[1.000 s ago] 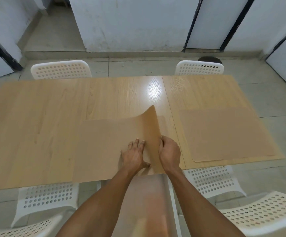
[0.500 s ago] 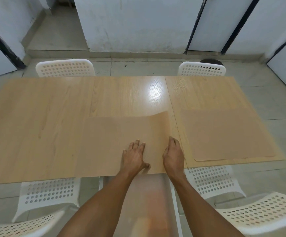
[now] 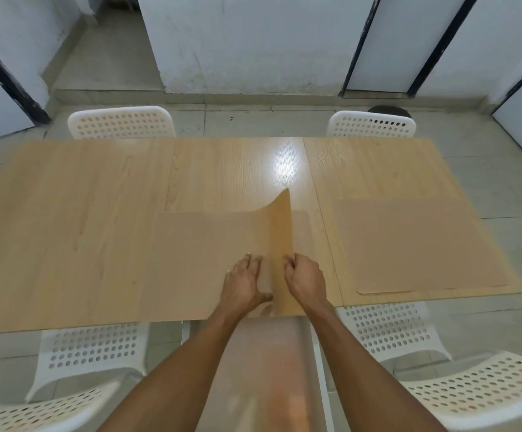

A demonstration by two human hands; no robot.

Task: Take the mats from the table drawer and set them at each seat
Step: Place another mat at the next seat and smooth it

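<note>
A stack of thin tan mats lies on the wooden table at its near edge, in front of me. The top mat's right side curls up off the stack, and a lower mat's corner shows to its right. My right hand pinches the raised edge. My left hand presses flat on the stack just left of the fold. Another tan mat lies flat at the near right seat. Below the table edge an open drawer extends toward me between my forearms.
White perforated chairs stand around the table: two at the far side, two tucked under the near edge, and two chair backs at the bottom corners. White walls and doors lie beyond.
The top mat's right side lay nearly flat half a second ago; my right hand has lifted and curled it up again. My left hand stays pressed on the stack.
</note>
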